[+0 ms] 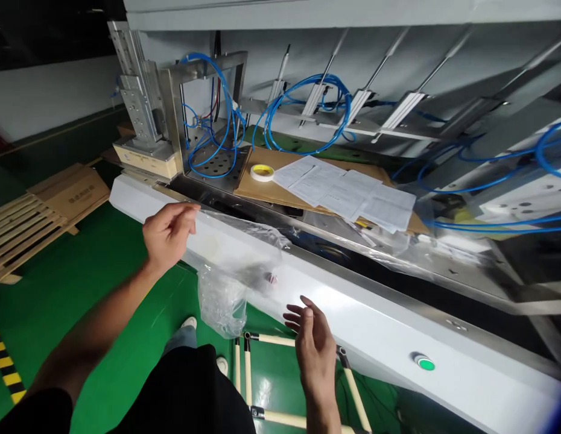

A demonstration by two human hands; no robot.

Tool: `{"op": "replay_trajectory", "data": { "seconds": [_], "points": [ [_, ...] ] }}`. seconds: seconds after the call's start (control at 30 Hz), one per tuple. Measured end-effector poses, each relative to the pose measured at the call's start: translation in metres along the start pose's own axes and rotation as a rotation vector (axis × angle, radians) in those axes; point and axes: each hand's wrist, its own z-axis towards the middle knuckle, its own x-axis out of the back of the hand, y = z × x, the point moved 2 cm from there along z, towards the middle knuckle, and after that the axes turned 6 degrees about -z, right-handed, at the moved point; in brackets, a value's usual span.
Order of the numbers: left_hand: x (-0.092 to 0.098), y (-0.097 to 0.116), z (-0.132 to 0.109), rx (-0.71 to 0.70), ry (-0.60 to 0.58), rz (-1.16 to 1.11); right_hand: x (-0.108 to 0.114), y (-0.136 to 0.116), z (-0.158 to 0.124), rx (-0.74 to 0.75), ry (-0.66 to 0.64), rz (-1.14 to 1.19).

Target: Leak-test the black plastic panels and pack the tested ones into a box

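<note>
Overall, the floor (136,325) is glossy green, with a slatted wooden pallet (22,232) bearing a flat brown carton (76,193) at the left and yellow-black hazard tape (6,367) at the lower left edge. A smooth white machine panel (362,319) crosses the view diagonally and carries a round green push button (425,363) toward its right end. Behind it, a brown cardboard sheet (248,187) supports overlapping printed papers (339,187) and, beside them, a tape roll (262,177) with a yellow core. Slim metal cylinders (407,110) with thin rods stand in a slanted row farther back, near coiled blue tubing (268,123). Clear, wrinkled plastic film (221,295) lies over the panel and hangs down its front side. The left hand (169,235) is at the film's upper left edge, fingers curled toward the thumb; whether they grip the film cannot be determined. The right hand (314,343) is positioned before the panel, fingers spread apart. Below, cream-coloured pipes (274,340) with black connectors (257,413) form an angular frame.
</note>
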Motion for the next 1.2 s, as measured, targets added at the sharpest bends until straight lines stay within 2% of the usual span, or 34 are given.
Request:
{"op": "replay_trajectory", "data": {
  "seconds": [0.07, 0.13, 0.23, 0.27, 0.33, 0.4, 0.5, 0.67, 0.73, 0.83, 0.93, 1.0, 1.2],
  "points": [
    [-0.006, 0.000, 0.015, -0.044, -0.177, 0.053, 0.000, -0.001, 0.004, 0.041, 0.116, 0.005],
    [-0.013, -0.009, 0.024, -0.009, -0.467, 0.083, -0.004, -0.004, 0.008, 0.041, 0.163, 0.020],
    [-0.030, -0.035, 0.027, 0.039, -0.940, 0.041, -0.022, -0.007, 0.019, -0.060, 0.131, 0.175],
    [-0.036, -0.045, 0.026, 0.001, -1.085, -0.006, -0.031, -0.008, 0.024, -0.116, 0.108, 0.257],
    [-0.045, -0.065, 0.022, -0.178, -1.306, -0.125, -0.054, -0.009, 0.037, -0.229, 0.094, 0.399],
    [-0.048, -0.085, 0.023, -0.415, -1.417, -0.203, -0.078, -0.009, 0.049, -0.308, 0.133, 0.453],
    [-0.040, -0.115, 0.032, -0.671, -1.455, -0.181, -0.110, -0.008, 0.066, -0.342, 0.222, 0.415],
    [-0.013, -0.165, 0.060, -0.878, -1.420, -0.108, -0.140, 0.000, 0.081, -0.334, 0.334, 0.386],
    [-0.003, -0.182, 0.070, -0.941, -1.405, -0.039, -0.145, 0.003, 0.081, -0.327, 0.388, 0.394],
    [0.009, -0.200, 0.082, -0.908, -1.398, 0.008, -0.152, 0.003, 0.079, -0.339, 0.451, 0.371],
    [0.018, -0.207, 0.087, -0.837, -1.385, -0.050, -0.161, -0.003, 0.081, -0.374, 0.446, 0.269],
    [0.022, -0.207, 0.086, -0.841, -1.361, -0.085, -0.166, -0.008, 0.084, -0.387, 0.433, 0.225],
    [0.030, -0.199, 0.079, -0.963, -1.305, -0.094, -0.177, -0.019, 0.082, -0.449, 0.453, 0.421]
  ]
}}
